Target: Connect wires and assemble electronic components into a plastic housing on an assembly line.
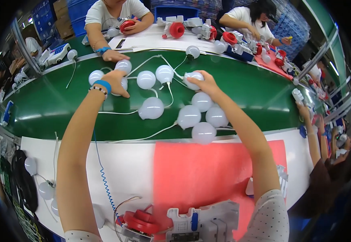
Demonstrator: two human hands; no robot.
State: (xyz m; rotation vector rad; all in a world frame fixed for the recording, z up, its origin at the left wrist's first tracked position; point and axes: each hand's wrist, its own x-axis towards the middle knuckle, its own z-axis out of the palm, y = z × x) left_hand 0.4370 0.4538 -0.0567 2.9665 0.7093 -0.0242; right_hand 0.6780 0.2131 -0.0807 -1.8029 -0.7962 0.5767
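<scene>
My left hand (113, 82) reaches over the green belt with its fingers round a white globe bulb (124, 84), which partly shows beside the thumb. Another white globe (96, 76) sits at its left, and one more (123, 66) lies just beyond its fingers. With thumb and fingers, my right hand (206, 84) grips a white globe with a cable (193, 80). Between my hands are several globes on white cables, among them a nearer, larger one (151, 108). A cluster of globes (189, 116) rests below my right hand. A blue band and beads circle my left wrist.
The green belt (260, 109) crosses ahead of me. Nearer, a red mat (191, 169) carries a grey plastic housing (207, 222), beside a red round part (141, 221) and a coiled blue cord (104, 181). Across the belt, a co-worker's hand (115, 55) reaches toward the globes.
</scene>
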